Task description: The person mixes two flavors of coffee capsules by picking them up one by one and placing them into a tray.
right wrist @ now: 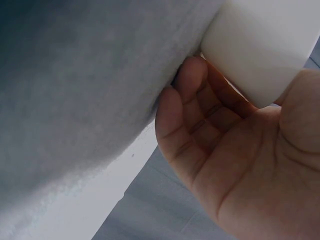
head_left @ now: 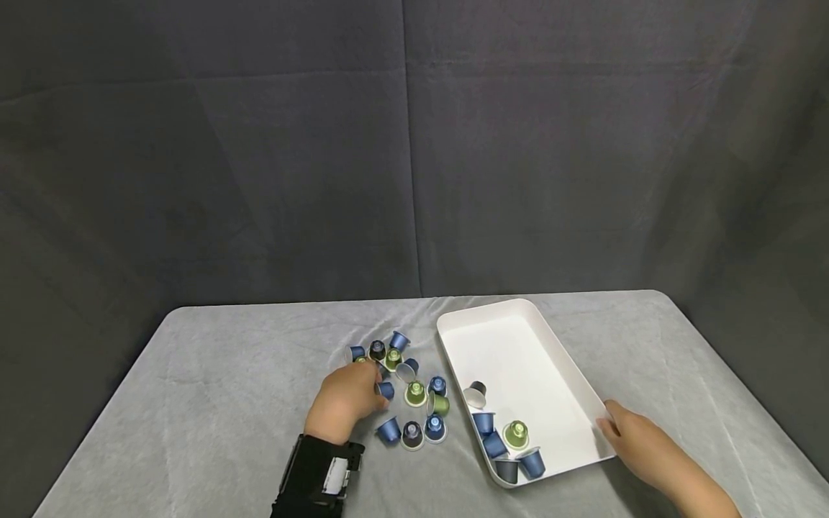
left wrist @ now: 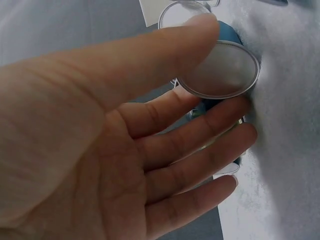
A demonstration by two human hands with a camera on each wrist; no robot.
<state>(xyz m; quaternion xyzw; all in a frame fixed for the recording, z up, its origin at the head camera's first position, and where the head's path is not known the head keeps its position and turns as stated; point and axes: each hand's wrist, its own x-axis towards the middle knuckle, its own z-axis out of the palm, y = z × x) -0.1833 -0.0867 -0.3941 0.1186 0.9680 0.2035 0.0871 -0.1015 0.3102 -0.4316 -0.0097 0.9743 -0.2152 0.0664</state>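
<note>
My left hand [head_left: 350, 401] reaches into a loose group of coffee capsules, thumb and fingers on either side of a blue capsule [head_left: 386, 391]. That capsule's round foil lid [left wrist: 222, 70] faces the palm in the left wrist view, partly covered by the thumb. Around the hand lie more capsules, blue, green [head_left: 416, 393] and dark [head_left: 412, 434], some upright and some on their sides. My right hand [head_left: 641, 442] grips the white tray [head_left: 557, 388] at its right side near the front corner; curled fingers [right wrist: 192, 75] lie under its edge in the right wrist view.
Several capsules sit in the tray's front left part, among them a green one [head_left: 516, 434] and a dark one [head_left: 507, 470]. The tray stands at a slant on a grey cloth-covered table [head_left: 246, 403]. A dark curtain [head_left: 291, 158] hangs behind the table.
</note>
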